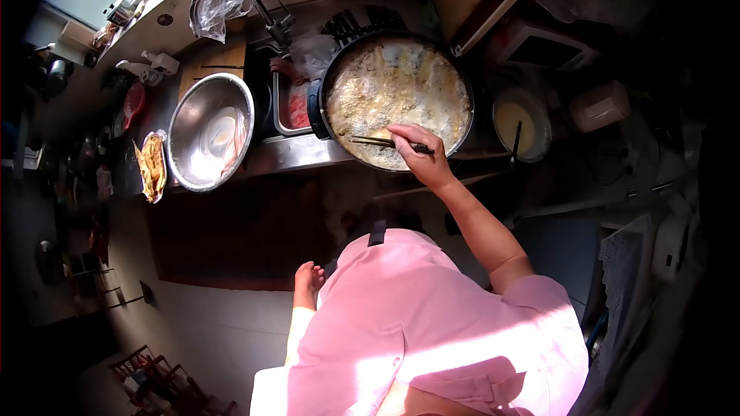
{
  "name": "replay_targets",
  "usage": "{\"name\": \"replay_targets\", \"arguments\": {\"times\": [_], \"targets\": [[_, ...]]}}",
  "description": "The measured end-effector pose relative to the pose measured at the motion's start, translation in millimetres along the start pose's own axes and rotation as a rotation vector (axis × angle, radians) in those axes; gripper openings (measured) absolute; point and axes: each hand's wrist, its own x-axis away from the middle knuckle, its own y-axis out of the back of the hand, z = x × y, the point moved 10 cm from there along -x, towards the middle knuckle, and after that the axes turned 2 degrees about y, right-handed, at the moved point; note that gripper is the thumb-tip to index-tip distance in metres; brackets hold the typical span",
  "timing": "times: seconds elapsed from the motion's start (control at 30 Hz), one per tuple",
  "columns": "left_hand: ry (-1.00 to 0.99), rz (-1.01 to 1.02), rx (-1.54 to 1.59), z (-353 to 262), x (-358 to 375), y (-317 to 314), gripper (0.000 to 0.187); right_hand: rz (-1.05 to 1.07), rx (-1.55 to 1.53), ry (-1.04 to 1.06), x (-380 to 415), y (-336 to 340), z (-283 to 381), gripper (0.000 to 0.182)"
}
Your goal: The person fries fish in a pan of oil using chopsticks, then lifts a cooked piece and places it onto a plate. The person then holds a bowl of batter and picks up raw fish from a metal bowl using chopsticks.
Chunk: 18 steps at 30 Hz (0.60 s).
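Observation:
My right hand (pixel 421 152) is closed around a pair of dark chopsticks (pixel 372 141). Their tips reach left over the near part of a wide, round black pan (pixel 315 112). Pale, bubbling food (pixel 389 88) with yellowish patches fills the pan; separate pieces are hard to make out. At my left side, away from the counter, my left hand (pixel 309 277) hangs with its fingers curled in and nothing visible in them.
Left of the pan are a sink (pixel 279 127) with something red inside, a large metal bowl (pixel 189 156) and a yellowish crumpled packet (pixel 152 167). A bowl of pale batter (pixel 515 125) with a dark utensil stands at right. A faucet (pixel 271 21) rises behind.

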Motion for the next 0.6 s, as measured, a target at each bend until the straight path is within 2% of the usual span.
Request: {"name": "replay_targets", "arguments": {"times": [0.1,0.2,0.33,0.37,0.4,0.43,0.5,0.53,0.57,0.6], "targets": [[-0.028,0.051,-0.134,7,-10,11,0.020,-0.028,-0.038,-0.068,3,14,7,0.018],[-0.178,0.095,-0.215,6,-18,22,0.020,-0.095,-0.008,-0.104,-8,35,32,0.017],[-0.243,0.080,-0.296,-5,-4,33,0.022,-0.250,0.014,0.040,-16,53,58,0.017],[-0.334,0.163,-0.294,-7,-12,36,0.023,-0.191,0.000,0.135,-14,43,45,0.018],[-0.424,0.246,-0.292,-19,-5,29,0.024,-0.064,0.114,0.029,-11,31,29,0.018],[-0.288,0.154,-0.251,-17,-8,36,0.019,-0.138,0.133,0.043,-5,37,28,0.018],[-0.279,0.177,-0.204,-29,-18,29,0.013,-0.213,0.160,0.071,-4,53,33,0.017],[-0.250,0.179,-0.166,-34,-9,32,0.012,-0.279,0.139,-0.013,0,66,34,0.017],[-0.212,0.143,-0.196,-42,-4,27,0.022,-0.352,0.118,-0.095,7,79,30,0.017],[-0.220,0.145,-0.206,-50,-5,29,0.022,-0.402,0.067,-0.137,13,86,21,0.017]]}}
